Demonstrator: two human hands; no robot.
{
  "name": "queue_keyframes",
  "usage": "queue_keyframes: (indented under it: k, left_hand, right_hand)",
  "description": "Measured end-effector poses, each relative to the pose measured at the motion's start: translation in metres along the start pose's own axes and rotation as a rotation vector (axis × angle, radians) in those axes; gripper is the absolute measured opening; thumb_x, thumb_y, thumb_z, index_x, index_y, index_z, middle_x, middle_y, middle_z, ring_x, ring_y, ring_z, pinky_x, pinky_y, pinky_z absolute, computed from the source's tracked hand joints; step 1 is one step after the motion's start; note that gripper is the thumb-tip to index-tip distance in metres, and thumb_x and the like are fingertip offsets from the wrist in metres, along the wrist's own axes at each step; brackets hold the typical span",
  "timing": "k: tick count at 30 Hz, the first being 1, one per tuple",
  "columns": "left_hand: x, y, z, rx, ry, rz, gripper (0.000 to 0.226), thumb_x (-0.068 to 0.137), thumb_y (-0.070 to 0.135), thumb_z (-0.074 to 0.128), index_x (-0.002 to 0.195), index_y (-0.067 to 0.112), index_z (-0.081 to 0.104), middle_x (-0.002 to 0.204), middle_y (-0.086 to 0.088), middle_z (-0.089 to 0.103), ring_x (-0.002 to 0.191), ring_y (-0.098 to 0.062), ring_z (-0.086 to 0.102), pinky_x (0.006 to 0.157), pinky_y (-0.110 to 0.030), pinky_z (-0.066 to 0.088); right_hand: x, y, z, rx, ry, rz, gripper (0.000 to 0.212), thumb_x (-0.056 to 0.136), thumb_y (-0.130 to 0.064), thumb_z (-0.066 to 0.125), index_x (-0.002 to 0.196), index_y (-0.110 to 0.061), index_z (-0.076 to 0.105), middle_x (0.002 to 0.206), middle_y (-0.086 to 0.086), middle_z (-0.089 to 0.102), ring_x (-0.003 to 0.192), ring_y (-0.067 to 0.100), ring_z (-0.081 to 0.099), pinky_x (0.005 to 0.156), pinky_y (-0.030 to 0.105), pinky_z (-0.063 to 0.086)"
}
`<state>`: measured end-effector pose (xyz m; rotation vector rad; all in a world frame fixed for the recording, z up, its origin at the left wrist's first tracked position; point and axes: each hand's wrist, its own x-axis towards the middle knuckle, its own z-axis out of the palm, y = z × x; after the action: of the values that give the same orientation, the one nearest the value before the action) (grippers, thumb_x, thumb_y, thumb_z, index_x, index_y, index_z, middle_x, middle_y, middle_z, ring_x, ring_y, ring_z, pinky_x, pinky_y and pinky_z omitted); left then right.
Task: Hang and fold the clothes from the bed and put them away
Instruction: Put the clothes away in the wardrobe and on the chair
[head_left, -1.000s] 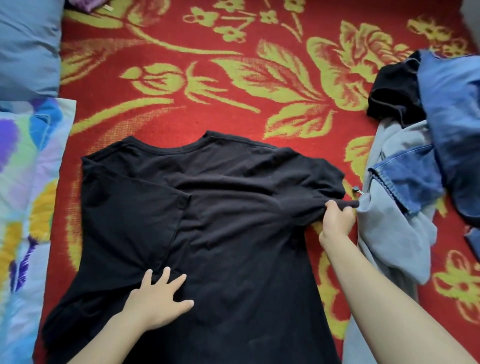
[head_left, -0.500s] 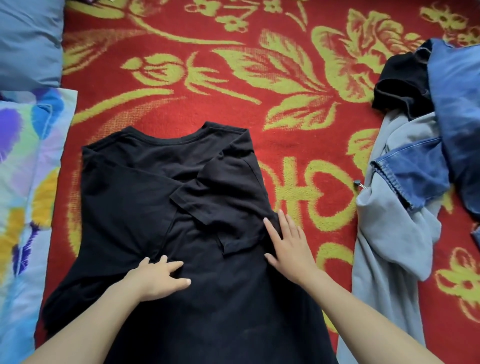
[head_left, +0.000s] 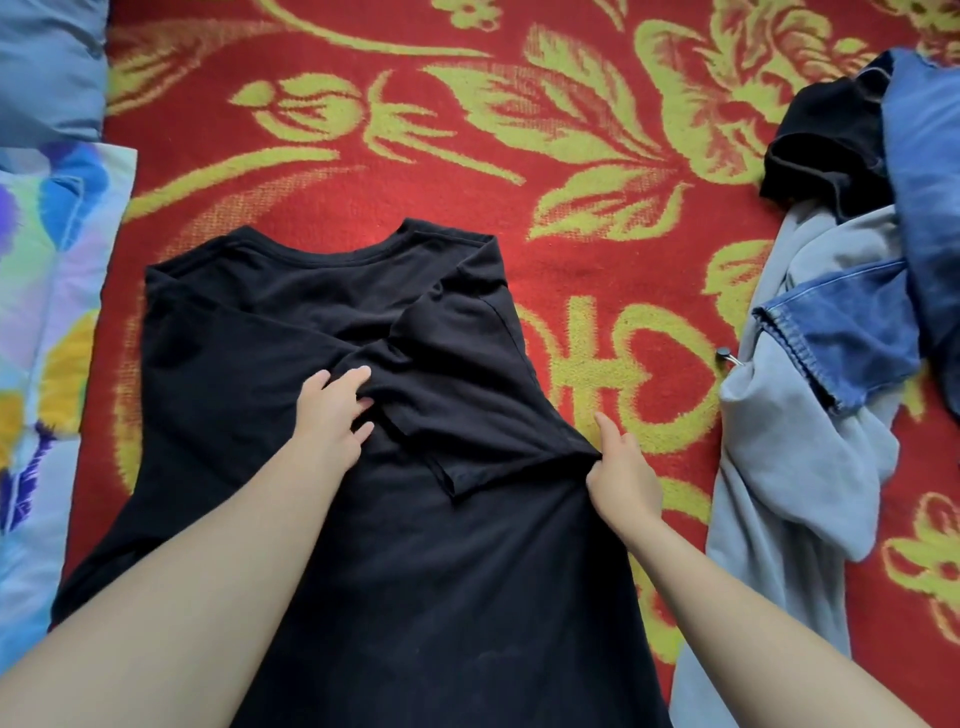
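Left hand (head_left: 332, 415) open, flat on black T-shirt (head_left: 426, 571); right hand (head_left: 623, 473) in pinch on its edge

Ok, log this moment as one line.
step: folding black T-shirt | left hand: touches folded sleeve | right hand: pinches shirt's right edge | clothes pile: at right
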<state>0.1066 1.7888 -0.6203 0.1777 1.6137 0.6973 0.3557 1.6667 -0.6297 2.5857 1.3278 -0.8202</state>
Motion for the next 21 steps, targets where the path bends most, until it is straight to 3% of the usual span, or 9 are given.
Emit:
queue_keyframes:
  k: [2,3,5,7,8,11,13,16,21]
  left_hand:
    - [0.006,0.004,0.002,-0.009,0.011,-0.048,0.054,0.091,0.019,0.059,0.140,0.017,0.037,0.118,0.001,0.060,0.090,-0.015,0.056,0.083,-0.035,0.034]
    - [0.005,0.005,0.004,0.044,0.021,-0.043,0.040,0.091,0.019,0.058,0.129,0.015,0.047,0.105,0.000,0.061,0.080,-0.013,0.054,0.076,-0.031,0.034]
    - [0.003,0.007,0.008,0.187,0.050,0.045,0.002,0.092,0.015,0.056,0.092,0.013,0.057,0.090,-0.004,0.057,0.068,-0.013,0.049,0.061,-0.025,0.033]
    - [0.005,0.008,0.005,0.283,0.098,0.262,0.017,0.091,0.010,0.055,0.075,0.013,0.051,0.082,-0.008,0.054,0.071,-0.018,0.048,0.057,-0.025,0.035]
    - [0.006,0.012,0.002,0.326,0.121,0.377,0.018,0.091,0.009,0.054,0.074,0.013,0.049,0.081,-0.008,0.053,0.072,-0.019,0.048,0.059,-0.026,0.039]
    - [0.008,0.019,-0.005,0.307,0.078,0.416,0.023,0.094,0.005,0.045,0.075,0.018,0.049,0.091,-0.008,0.055,0.083,-0.024,0.056,0.064,-0.033,0.055]
    - [0.012,0.016,-0.010,0.285,0.075,0.303,0.028,0.094,0.000,0.040,0.076,0.019,0.051,0.096,-0.012,0.056,0.082,-0.030,0.060,0.047,-0.029,0.055]
    - [0.013,0.009,-0.015,0.300,0.109,0.243,0.028,0.094,-0.003,0.040,0.075,0.015,0.051,0.092,-0.015,0.057,0.065,-0.028,0.060,0.038,-0.024,0.051]
    - [0.011,0.012,-0.017,0.232,0.042,0.262,0.028,0.094,-0.006,0.040,0.077,0.014,0.051,0.084,-0.010,0.057,0.059,-0.023,0.062,0.039,-0.022,0.050]
  right_hand:
    - [-0.011,-0.012,-0.003,-0.198,0.097,-0.160,0.074,0.085,-0.003,0.050,0.149,-0.026,0.020,0.130,0.014,0.044,0.106,0.033,0.051,0.075,0.038,0.046]
    - [-0.015,-0.017,-0.001,-0.300,0.177,-0.317,0.075,0.079,-0.001,0.057,0.146,-0.023,0.032,0.130,0.019,0.048,0.107,0.037,0.054,0.075,0.039,0.049]
    - [-0.020,-0.021,0.003,-0.441,0.329,-0.639,0.060,0.070,-0.004,0.056,0.129,-0.019,0.058,0.127,0.021,0.057,0.111,0.037,0.060,0.076,0.042,0.054]
    - [-0.024,-0.023,0.011,-0.542,0.349,-0.853,0.057,0.070,-0.011,0.046,0.123,-0.024,0.063,0.131,0.013,0.057,0.120,0.027,0.056,0.084,0.043,0.053]
    - [-0.026,-0.024,0.015,-0.571,0.337,-0.914,0.058,0.068,-0.013,0.053,0.124,-0.026,0.063,0.133,0.010,0.056,0.122,0.025,0.054,0.087,0.043,0.052]
    - [-0.027,-0.036,0.022,-0.606,0.251,-0.931,0.080,0.048,-0.017,0.082,0.124,-0.031,0.061,0.132,0.007,0.057,0.121,0.024,0.055,0.087,0.041,0.053]
    - [-0.026,-0.047,0.024,-0.575,0.260,-0.903,0.079,0.048,-0.018,0.085,0.123,-0.030,0.062,0.130,0.007,0.059,0.119,0.023,0.057,0.086,0.040,0.053]
    - [-0.026,-0.061,0.029,-0.507,0.323,-0.958,0.055,0.061,-0.018,0.074,0.115,-0.030,0.068,0.129,0.008,0.059,0.119,0.022,0.057,0.087,0.040,0.053]
    - [-0.019,-0.058,0.026,-0.416,0.392,-1.132,0.023,0.068,-0.015,0.060,0.083,-0.021,0.076,0.122,0.008,0.064,0.114,0.025,0.061,0.086,0.040,0.054]
